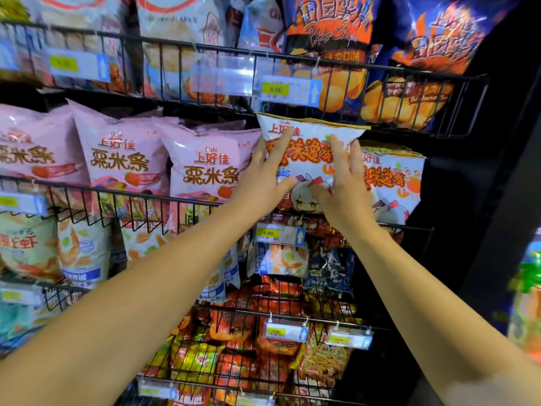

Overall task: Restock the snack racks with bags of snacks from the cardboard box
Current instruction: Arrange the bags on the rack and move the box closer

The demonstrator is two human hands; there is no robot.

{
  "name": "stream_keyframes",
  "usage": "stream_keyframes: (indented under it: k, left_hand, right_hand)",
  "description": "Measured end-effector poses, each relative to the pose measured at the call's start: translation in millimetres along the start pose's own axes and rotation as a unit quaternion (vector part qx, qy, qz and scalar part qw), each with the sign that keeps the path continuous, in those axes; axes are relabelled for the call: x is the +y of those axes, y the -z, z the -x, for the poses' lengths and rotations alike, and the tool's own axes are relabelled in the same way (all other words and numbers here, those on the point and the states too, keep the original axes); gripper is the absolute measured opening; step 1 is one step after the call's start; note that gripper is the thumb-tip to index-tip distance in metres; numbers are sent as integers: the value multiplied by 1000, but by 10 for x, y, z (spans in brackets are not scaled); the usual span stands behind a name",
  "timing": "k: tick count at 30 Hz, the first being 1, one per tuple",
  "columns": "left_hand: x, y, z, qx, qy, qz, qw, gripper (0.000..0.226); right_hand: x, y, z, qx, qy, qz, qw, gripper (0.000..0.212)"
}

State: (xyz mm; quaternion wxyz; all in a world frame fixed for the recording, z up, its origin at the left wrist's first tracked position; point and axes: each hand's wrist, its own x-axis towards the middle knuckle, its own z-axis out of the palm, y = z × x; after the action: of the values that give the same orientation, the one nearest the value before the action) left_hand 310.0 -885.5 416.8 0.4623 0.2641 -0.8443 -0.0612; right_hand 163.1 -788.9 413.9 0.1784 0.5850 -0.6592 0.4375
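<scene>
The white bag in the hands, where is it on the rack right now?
In the head view, the white snack bag sits right of centre in the second wire rack, between the pink bags and a matching white bag, with both hands on its front.

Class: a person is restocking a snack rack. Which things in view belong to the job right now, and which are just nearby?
In the job:
left hand
right hand
white crinkly snack bag with orange lettering
black wire rack

Just nearby:
pink strawberry snack bags
blue potato chip bags
yellow price tag
</scene>
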Motion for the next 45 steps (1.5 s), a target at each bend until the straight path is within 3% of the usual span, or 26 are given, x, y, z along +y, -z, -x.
stream_keyframes:
  k: [15,23,33,41,45]
  left_hand:
    - [-213,-177,125,-15,2,-21,1000,86]
    - [-103,-161,180,-25,20,-75,997,84]
    - [-3,-152,54,-29,88,-101,991,71]
    - [400,134,179,-31,144,-179,973,70]
    - [663,355,457,-51,100,-189,976,71]
  right_hand:
    - [207,-252,151,-32,-40,114,992,80]
    - [223,-234,208,0,-35,28,999,86]
    - [220,-35,-42,-126,-42,52,990,91]
    - [35,351,116,-103,-21,201,974,83]
    - [-128,599,478,-91,4,228,969,77]
